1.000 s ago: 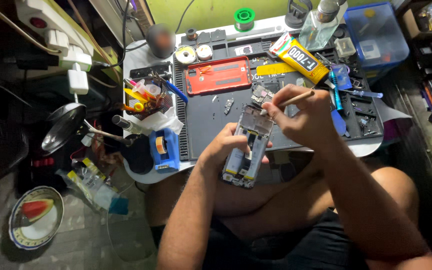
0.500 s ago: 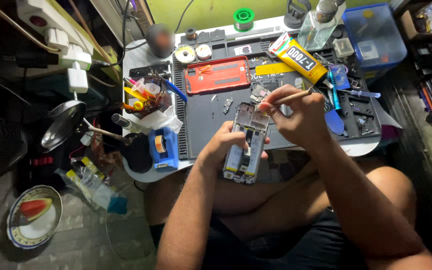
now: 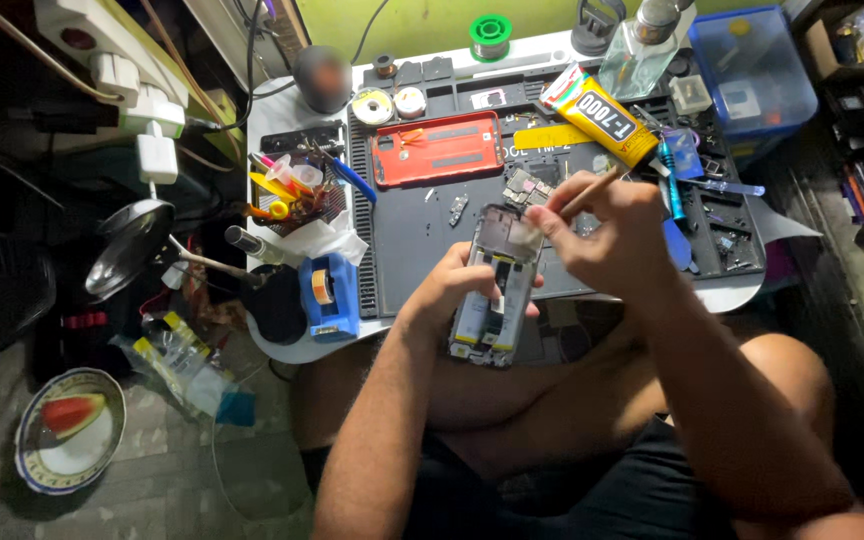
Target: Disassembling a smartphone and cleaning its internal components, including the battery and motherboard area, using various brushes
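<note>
My left hand (image 3: 452, 290) grips an opened phone frame (image 3: 497, 290) from the left side, holding it over the near edge of the dark work mat (image 3: 412, 230). My right hand (image 3: 607, 235) is closed on a thin wooden-handled tool (image 3: 587, 192), its tip touching the upper end of the phone frame. A red phone back cover (image 3: 437, 148) lies on the mat beyond my hands. A yellow glue tube (image 3: 597, 115) rests at the mat's far side, just past my right hand.
A blue tape dispenser (image 3: 330, 292) stands at the table's left edge, with a cluster of small tools (image 3: 287, 190) behind it. A blue plastic box (image 3: 752, 70) sits far right. On the floor at left are a plate with a watermelon slice (image 3: 67, 435) and a magnifier lamp (image 3: 132, 245).
My right hand with the tool has shifted slightly down and left onto the top of the phone frame. My left hand keeps its hold on the frame.
</note>
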